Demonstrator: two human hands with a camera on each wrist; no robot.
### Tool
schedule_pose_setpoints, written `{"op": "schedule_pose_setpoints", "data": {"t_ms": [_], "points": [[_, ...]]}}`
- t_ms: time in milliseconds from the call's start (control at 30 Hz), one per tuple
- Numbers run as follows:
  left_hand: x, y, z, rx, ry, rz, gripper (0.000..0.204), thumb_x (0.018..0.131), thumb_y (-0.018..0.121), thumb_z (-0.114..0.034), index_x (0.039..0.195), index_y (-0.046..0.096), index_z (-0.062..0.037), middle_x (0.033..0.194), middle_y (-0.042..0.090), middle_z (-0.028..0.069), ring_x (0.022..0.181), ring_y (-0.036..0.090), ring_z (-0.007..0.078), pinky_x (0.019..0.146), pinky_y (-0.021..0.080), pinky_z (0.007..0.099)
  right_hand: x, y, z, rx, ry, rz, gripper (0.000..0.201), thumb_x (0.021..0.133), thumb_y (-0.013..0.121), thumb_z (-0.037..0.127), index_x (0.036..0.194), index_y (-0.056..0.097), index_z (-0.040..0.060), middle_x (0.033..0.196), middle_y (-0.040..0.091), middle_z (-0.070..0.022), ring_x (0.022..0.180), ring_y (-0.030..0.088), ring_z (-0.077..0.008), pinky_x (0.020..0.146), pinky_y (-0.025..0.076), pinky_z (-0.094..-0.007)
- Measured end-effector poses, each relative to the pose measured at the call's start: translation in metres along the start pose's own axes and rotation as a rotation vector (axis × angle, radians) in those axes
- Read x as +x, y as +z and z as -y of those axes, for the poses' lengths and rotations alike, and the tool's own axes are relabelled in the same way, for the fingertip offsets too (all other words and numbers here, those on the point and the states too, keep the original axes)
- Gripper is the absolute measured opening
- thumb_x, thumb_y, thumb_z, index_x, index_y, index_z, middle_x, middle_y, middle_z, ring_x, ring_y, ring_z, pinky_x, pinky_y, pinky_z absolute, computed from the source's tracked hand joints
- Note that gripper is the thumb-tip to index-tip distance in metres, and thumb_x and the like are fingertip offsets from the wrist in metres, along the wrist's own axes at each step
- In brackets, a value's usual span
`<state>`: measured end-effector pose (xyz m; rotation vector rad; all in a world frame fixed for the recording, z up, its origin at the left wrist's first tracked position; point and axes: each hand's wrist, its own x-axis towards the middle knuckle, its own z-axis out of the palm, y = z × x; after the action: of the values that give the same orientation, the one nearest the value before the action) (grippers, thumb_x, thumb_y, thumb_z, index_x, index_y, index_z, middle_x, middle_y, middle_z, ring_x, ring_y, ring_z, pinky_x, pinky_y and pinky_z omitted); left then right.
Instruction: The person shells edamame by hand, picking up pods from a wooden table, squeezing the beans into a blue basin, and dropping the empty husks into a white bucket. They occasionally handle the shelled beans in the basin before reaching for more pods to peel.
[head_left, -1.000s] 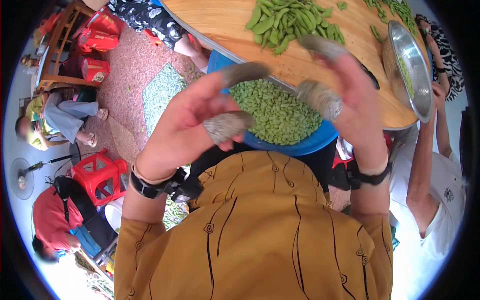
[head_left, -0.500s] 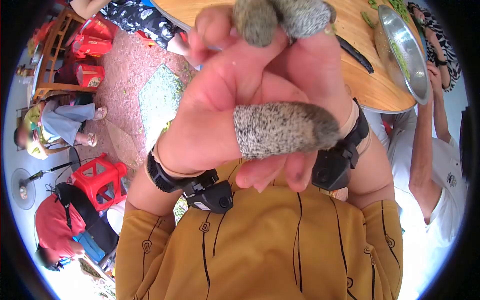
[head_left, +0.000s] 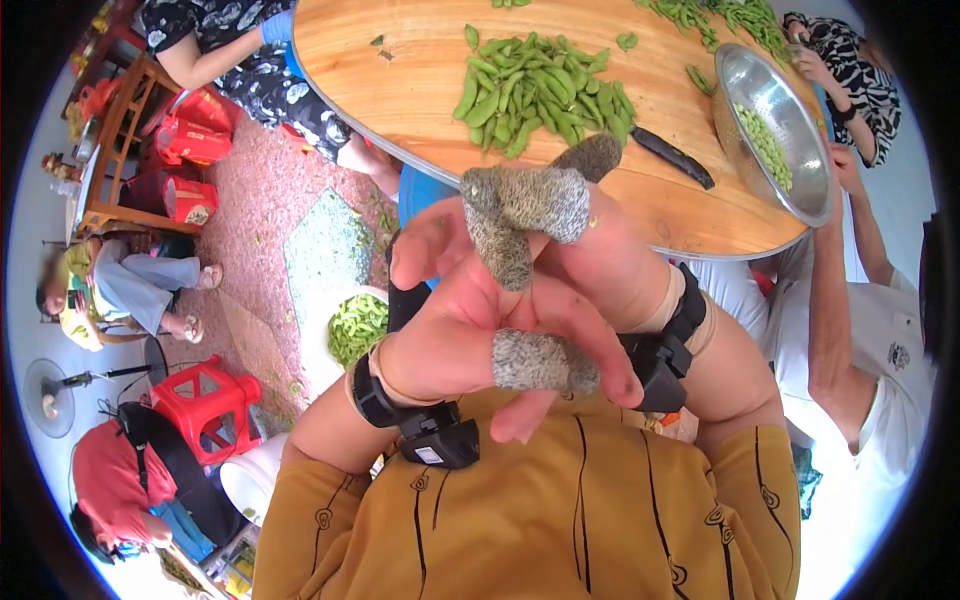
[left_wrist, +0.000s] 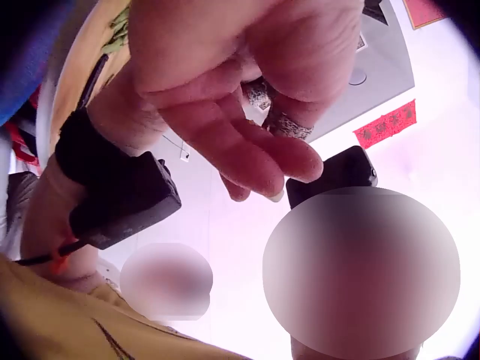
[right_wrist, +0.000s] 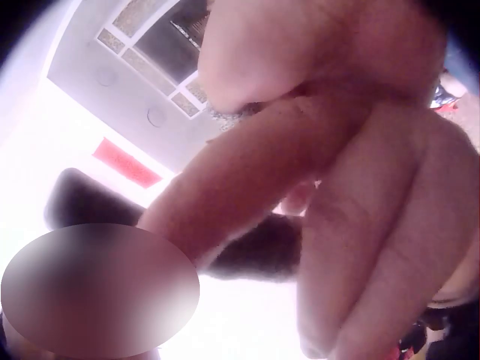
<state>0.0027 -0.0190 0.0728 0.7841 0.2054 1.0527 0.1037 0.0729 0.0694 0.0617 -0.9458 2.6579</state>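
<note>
In the head view, my left hand [head_left: 450, 340] and right hand [head_left: 600, 265] meet and overlap above my lap, fingers loosely bent, no object visible in them. Grey speckled fabric covers sit on thumbs and forefingers; one cover [head_left: 543, 362] is on my left thumb. Another covered digit crosses over a covered finger near the table edge. The left wrist view shows my left hand [left_wrist: 240, 82] with relaxed fingers; in the right wrist view my right hand [right_wrist: 330, 165] has long, slightly bent fingers. Green pods [head_left: 540, 95] lie piled on the round table [head_left: 400, 110] beyond.
A metal colander [head_left: 765, 130] with beans stands at the table's right, beside a dark knife-like object [head_left: 673, 158]. A white bucket of pods [head_left: 357, 325] and red stool [head_left: 208, 405] are at left. A blue basin [head_left: 420, 190] is mostly hidden. Other people sit around.
My hands, apart over the basin of beans at first, came together close to the camera and have since moved lower, away from it. More of the table and the pod pile shows.
</note>
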Motion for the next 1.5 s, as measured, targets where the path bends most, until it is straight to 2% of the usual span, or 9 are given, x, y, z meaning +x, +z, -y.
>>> {"op": "schedule_pose_setpoints", "data": {"t_ms": [167,400,500,533,600,733,933,1133,1500], "points": [[0.011,0.006,0.0,-0.021,-0.04,-0.127,0.027,0.084,0.065,-0.013,0.087,0.062,0.0141,0.09,0.063,0.033,0.042,0.058,0.0174,0.038,0.047,0.0229,0.001,0.0,0.001,-0.139,0.06,-0.035,0.034,0.094,0.049,0.03,0.107,0.061,0.0007,0.101,0.065,-0.0136,0.09,0.059,-0.0172,0.079,0.048,-0.0298],[0.007,0.009,-0.022,0.204,0.053,-0.408,0.064,0.086,0.062,-0.007,0.14,0.03,-0.0025,0.084,0.067,0.0206,0.042,0.054,0.0092,0.038,0.04,0.0176,-0.021,0.002,0.03,-0.578,0.005,-0.248,0.05,0.085,0.064,0.033,0.122,0.053,-0.0001,0.112,0.06,-0.011,0.097,0.057,-0.019,0.086,0.046,-0.0331],[-0.009,-0.005,-0.04,0.272,-0.192,-0.387,0.079,0.087,0.06,-0.004,0.148,0.011,-0.0122,0.074,0.064,0.0123,0.039,0.047,0.0065,0.036,0.034,0.0172,-0.023,-0.008,0.033,-1.882,-0.485,-0.526,0.059,0.067,0.076,0.013,0.121,0.052,0.0026,0.118,0.056,-0.0126,0.113,0.053,-0.0296,0.098,0.041,-0.0412],[-0.011,-0.007,-0.036,0.263,-0.197,-0.396,0.079,0.087,0.06,-0.004,0.148,0.011,-0.0122,0.074,0.064,0.0123,0.039,0.047,0.0065,0.036,0.034,0.0172,-0.02,-0.008,0.034,-1.874,-0.474,-0.525,0.059,0.067,0.076,0.013,0.121,0.052,0.0026,0.118,0.056,-0.0126,0.113,0.053,-0.0296,0.098,0.041,-0.0412],[-0.01,-0.009,-0.03,0.216,-0.316,-0.291,0.077,0.087,0.06,-0.004,0.147,0.011,-0.0115,0.072,0.063,0.0115,0.039,0.047,0.0068,0.036,0.033,0.0178,-0.015,-0.009,0.037,-2.476,-0.694,-0.235,0.033,0.059,0.069,0.014,0.089,0.062,0.0035,0.099,0.059,-0.0122,0.104,0.053,-0.0303,0.096,0.04,-0.0433],[-0.01,-0.011,-0.024,0.183,-0.462,-0.241,0.071,0.086,0.058,-0.003,0.143,0.016,-0.0097,0.074,0.063,0.0109,0.043,0.051,0.0084,0.037,0.034,0.0185,-0.015,-0.013,0.03,-2.403,-0.374,-0.117,0.013,0.052,0.064,0.014,0.06,0.06,0.006,0.065,0.056,-0.0058,0.079,0.057,-0.0229,0.093,0.041,-0.0427],[-0.009,-0.032,0.021,0.99,-0.191,-0.21,0.048,0.074,0.055,0.001,0.12,0.039,-0.001,0.066,0.06,0.0156,0.056,0.06,0.027,0.05,0.047,0.0353,-0.025,-0.022,0.031,-2.403,-0.413,0.05,0.012,0.048,0.064,0.016,0.053,0.058,0.0079,0.058,0.053,-0.006,0.07,0.054,-0.0232,0.09,0.043,-0.0409],[-0.004,-0.03,0.017,1.4,-0.291,-0.153,0.035,0.073,0.059,-0.003,0.108,0.052,-0.0033,0.074,0.061,0.0209,0.072,0.061,0.04,0.063,0.049,0.0482,-0.033,-0.02,0.021,-2.312,-0.363,0.056,0.011,0.049,0.063,0.017,0.052,0.056,0.0083,0.055,0.05,-0.0064,0.066,0.053,-0.0245,0.086,0.044,-0.0386],[-0.022,-0.027,0.005,1.382,-0.218,-0.255,0.03,0.072,0.064,-0.006,0.101,0.058,-0.0017,0.079,0.062,0.0155,0.071,0.063,0.0259,0.064,0.05,0.034,-0.035,0.0,0.026,-2.335,-0.329,-0.034,0.027,0.064,0.061,0.011,0.091,0.065,0.0109,0.091,0.057,-0.0052,0.091,0.054,-0.0243,0.087,0.043,-0.0407]]}}
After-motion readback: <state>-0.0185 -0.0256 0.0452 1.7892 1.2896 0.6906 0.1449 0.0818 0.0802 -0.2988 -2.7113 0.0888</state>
